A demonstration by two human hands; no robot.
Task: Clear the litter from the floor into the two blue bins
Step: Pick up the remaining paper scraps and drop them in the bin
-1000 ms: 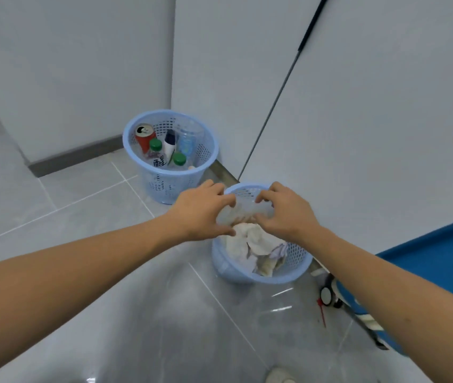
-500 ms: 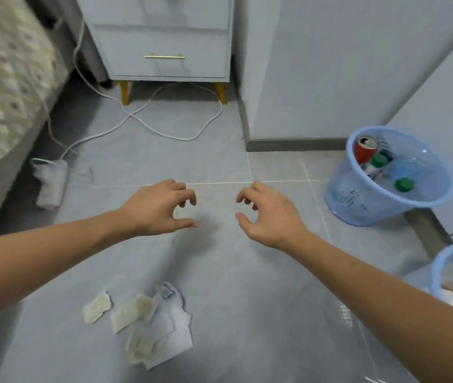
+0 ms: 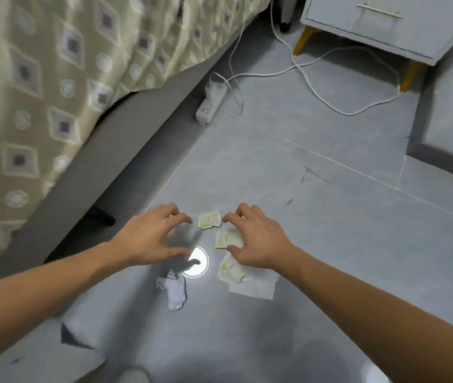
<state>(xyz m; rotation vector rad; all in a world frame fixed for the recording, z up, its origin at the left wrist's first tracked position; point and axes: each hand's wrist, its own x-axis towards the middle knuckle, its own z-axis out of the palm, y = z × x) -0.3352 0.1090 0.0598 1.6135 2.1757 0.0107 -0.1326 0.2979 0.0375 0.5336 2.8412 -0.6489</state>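
Several scraps of litter lie on the grey tiled floor. A small yellowish paper scrap (image 3: 209,219) sits between my two hands. A second yellowish scrap (image 3: 228,239) and a third (image 3: 232,269) lie under and beside my right hand, on a white sheet (image 3: 255,287). A crumpled white piece (image 3: 175,289) lies below my left hand. My left hand (image 3: 152,235) hovers with fingers spread and curved, holding nothing. My right hand (image 3: 257,239) hovers the same way, its thumb close to the second scrap. Neither blue bin is in view.
A bed with a patterned cover (image 3: 54,78) and grey base runs along the left. A white power strip (image 3: 211,105) and cables (image 3: 316,91) lie further back. A grey drawer unit on yellow legs (image 3: 385,26) stands at the top right. A round light reflection (image 3: 198,262) shines on the tile.
The view swung left from the bins to the floor by the bed. Both hands left the bin empty and now hover over the paper scraps.
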